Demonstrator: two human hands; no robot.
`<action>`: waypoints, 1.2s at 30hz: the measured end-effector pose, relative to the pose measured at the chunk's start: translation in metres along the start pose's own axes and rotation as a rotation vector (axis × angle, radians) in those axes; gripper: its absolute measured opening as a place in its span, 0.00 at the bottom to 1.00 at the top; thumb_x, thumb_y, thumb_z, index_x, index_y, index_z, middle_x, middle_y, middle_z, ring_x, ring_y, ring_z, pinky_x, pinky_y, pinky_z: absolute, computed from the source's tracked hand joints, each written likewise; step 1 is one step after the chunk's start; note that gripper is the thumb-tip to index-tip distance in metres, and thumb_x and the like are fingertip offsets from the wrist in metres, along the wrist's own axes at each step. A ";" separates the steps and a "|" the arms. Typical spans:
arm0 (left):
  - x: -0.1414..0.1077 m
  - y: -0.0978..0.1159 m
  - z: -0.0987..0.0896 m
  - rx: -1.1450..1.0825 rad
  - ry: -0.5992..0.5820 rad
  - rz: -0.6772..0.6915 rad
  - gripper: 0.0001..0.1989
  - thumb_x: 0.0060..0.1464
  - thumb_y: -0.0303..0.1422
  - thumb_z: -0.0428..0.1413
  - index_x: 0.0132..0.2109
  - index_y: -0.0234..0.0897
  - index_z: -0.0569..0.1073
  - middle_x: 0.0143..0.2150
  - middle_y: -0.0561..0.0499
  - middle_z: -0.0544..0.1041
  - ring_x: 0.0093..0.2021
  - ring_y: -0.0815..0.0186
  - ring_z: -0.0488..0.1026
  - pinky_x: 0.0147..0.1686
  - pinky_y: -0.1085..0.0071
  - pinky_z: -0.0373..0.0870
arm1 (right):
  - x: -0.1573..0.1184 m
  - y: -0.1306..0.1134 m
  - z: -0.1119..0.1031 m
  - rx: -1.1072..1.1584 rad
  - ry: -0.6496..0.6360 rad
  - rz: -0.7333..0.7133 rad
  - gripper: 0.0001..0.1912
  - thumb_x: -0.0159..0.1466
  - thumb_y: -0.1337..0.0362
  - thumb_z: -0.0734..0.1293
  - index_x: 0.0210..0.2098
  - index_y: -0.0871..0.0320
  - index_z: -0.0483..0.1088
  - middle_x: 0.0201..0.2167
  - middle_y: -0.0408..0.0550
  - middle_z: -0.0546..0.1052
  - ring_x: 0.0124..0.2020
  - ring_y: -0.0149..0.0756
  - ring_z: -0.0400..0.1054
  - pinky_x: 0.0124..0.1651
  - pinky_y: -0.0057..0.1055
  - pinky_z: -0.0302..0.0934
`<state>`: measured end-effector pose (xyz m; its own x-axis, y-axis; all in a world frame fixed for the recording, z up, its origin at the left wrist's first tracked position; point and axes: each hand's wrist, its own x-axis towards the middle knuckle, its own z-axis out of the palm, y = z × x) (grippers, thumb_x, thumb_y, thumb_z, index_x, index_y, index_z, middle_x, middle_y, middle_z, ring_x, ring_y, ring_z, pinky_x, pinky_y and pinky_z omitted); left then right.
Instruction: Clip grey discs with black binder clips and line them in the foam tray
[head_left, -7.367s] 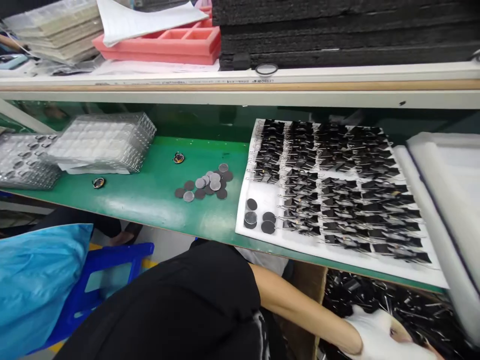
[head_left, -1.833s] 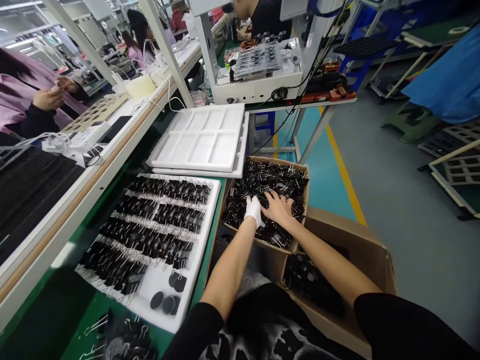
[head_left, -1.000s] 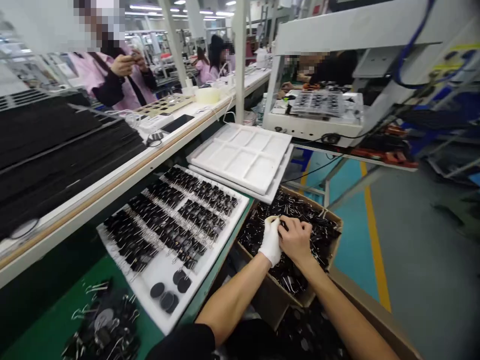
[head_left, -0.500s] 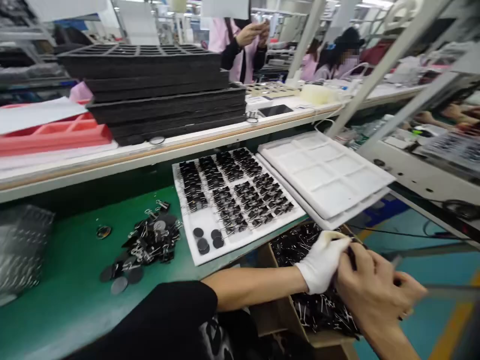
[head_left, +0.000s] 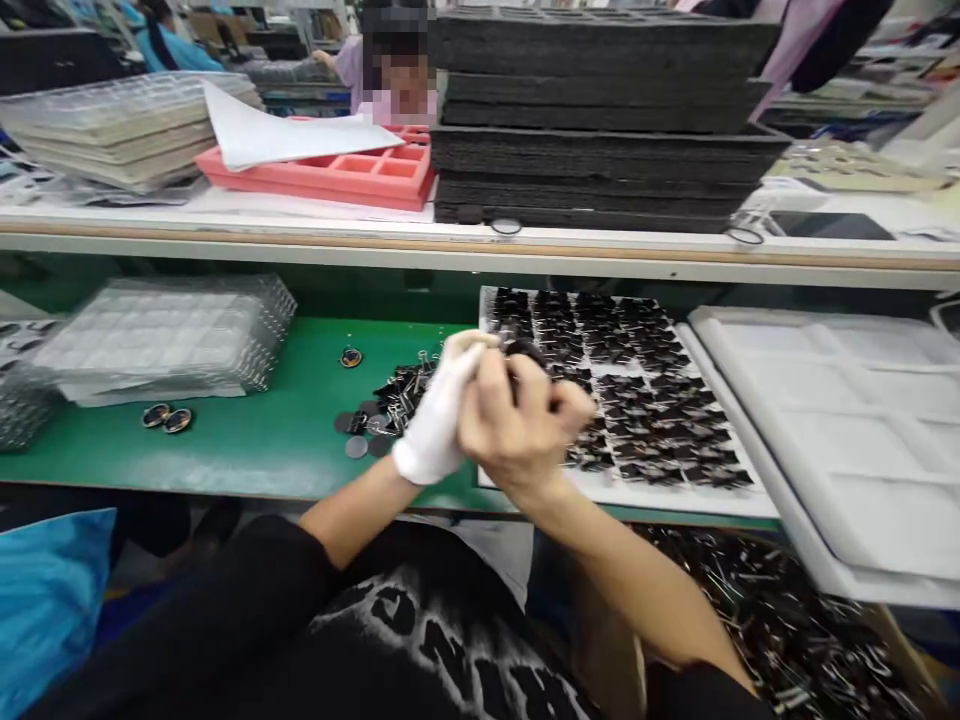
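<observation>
My left hand (head_left: 442, 415), in a white glove, is closed and pressed against my bare right hand (head_left: 517, 415), whose fingers are curled. Between them a dark object (head_left: 525, 350) shows in part; the fingers hide most of it. Both hands are raised over the left edge of a white tray (head_left: 682, 490) filled with rows of black binder clips. To their left, a pile of black clips (head_left: 401, 392) lies on the green table (head_left: 247, 450), with grey discs (head_left: 356, 447) beside it.
Clear plastic trays (head_left: 172, 340) stand at the left. White trays (head_left: 862, 420) lie at the right, above a box of clips (head_left: 795, 620). Black trays (head_left: 600, 170) and a red tray (head_left: 375, 175) sit on the shelf. A person in blue (head_left: 176, 45) is behind.
The view has swung left. Both hands, still together, have moved from over the clip box to over the tray's left edge.
</observation>
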<state>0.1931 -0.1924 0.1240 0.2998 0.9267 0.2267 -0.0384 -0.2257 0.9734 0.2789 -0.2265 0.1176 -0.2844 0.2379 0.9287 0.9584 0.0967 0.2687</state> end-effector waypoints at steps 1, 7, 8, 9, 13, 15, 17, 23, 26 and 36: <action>0.002 -0.008 -0.026 0.036 0.088 -0.005 0.13 0.73 0.41 0.47 0.56 0.47 0.71 0.61 0.47 0.77 0.67 0.55 0.72 0.69 0.52 0.72 | 0.002 -0.024 0.020 0.076 -0.021 0.032 0.11 0.71 0.72 0.66 0.47 0.60 0.80 0.50 0.56 0.83 0.48 0.46 0.74 0.44 0.45 0.49; 0.000 -0.051 -0.137 0.122 0.166 -0.020 0.16 0.74 0.44 0.47 0.54 0.40 0.72 0.55 0.44 0.78 0.62 0.57 0.74 0.70 0.57 0.70 | -0.009 -0.116 0.093 0.309 -0.123 0.198 0.12 0.74 0.71 0.64 0.36 0.58 0.78 0.51 0.57 0.83 0.44 0.42 0.69 0.43 0.44 0.51; 0.000 -0.056 -0.147 0.124 0.132 -0.044 0.17 0.74 0.46 0.48 0.54 0.40 0.73 0.55 0.45 0.78 0.62 0.57 0.74 0.69 0.58 0.70 | -0.014 -0.121 0.099 0.349 -0.153 0.233 0.11 0.74 0.69 0.66 0.36 0.58 0.78 0.51 0.57 0.83 0.44 0.42 0.69 0.43 0.43 0.52; 0.002 -0.060 -0.156 0.120 0.092 -0.086 0.18 0.73 0.48 0.49 0.55 0.40 0.73 0.55 0.45 0.78 0.61 0.57 0.74 0.68 0.58 0.71 | -0.018 -0.123 0.104 0.391 -0.183 0.265 0.10 0.75 0.66 0.67 0.38 0.58 0.78 0.50 0.57 0.82 0.44 0.42 0.68 0.44 0.43 0.53; 0.012 -0.073 -0.181 0.112 -0.053 -0.285 0.23 0.71 0.55 0.51 0.57 0.43 0.73 0.58 0.46 0.78 0.60 0.55 0.75 0.54 0.62 0.80 | -0.039 -0.115 0.112 0.516 -0.261 0.350 0.08 0.75 0.61 0.69 0.45 0.57 0.80 0.48 0.56 0.80 0.46 0.42 0.70 0.45 0.39 0.57; 0.018 -0.077 -0.191 0.232 -0.112 -0.292 0.23 0.72 0.54 0.48 0.55 0.43 0.75 0.57 0.46 0.79 0.59 0.54 0.76 0.54 0.61 0.80 | -0.050 -0.107 0.108 0.537 -0.327 0.392 0.09 0.75 0.61 0.68 0.49 0.56 0.80 0.48 0.56 0.79 0.48 0.43 0.72 0.47 0.39 0.60; 0.022 -0.080 -0.200 0.425 -0.178 -0.242 0.21 0.73 0.51 0.46 0.51 0.43 0.77 0.54 0.47 0.81 0.58 0.55 0.77 0.59 0.58 0.78 | -0.062 -0.101 0.101 0.539 -0.425 0.448 0.11 0.76 0.61 0.67 0.53 0.55 0.80 0.50 0.57 0.78 0.52 0.45 0.73 0.52 0.41 0.63; 0.020 -0.090 -0.214 0.887 -0.297 -0.004 0.24 0.71 0.46 0.47 0.65 0.48 0.78 0.61 0.45 0.79 0.60 0.53 0.77 0.65 0.53 0.72 | -0.095 -0.087 0.083 0.496 -0.602 0.584 0.26 0.76 0.56 0.66 0.71 0.52 0.68 0.62 0.66 0.71 0.63 0.59 0.68 0.59 0.54 0.63; 0.017 -0.100 -0.210 1.130 -0.296 0.089 0.34 0.64 0.48 0.56 0.73 0.45 0.71 0.68 0.37 0.73 0.67 0.42 0.71 0.67 0.44 0.68 | -0.101 -0.085 0.079 0.427 -0.626 0.609 0.30 0.76 0.52 0.66 0.74 0.53 0.63 0.64 0.70 0.69 0.65 0.63 0.66 0.59 0.58 0.62; 0.044 -0.096 -0.213 1.067 -0.504 0.123 0.41 0.64 0.44 0.51 0.80 0.37 0.57 0.82 0.35 0.54 0.82 0.42 0.49 0.78 0.41 0.50 | -0.101 -0.069 0.051 0.378 -0.892 0.430 0.37 0.76 0.47 0.60 0.78 0.56 0.55 0.72 0.71 0.64 0.72 0.67 0.55 0.63 0.62 0.53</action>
<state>0.0070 -0.0655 0.0470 0.7000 0.7126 0.0461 0.6498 -0.6624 0.3728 0.2397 -0.2076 -0.0077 0.0138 0.9321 0.3620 0.9561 0.0937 -0.2777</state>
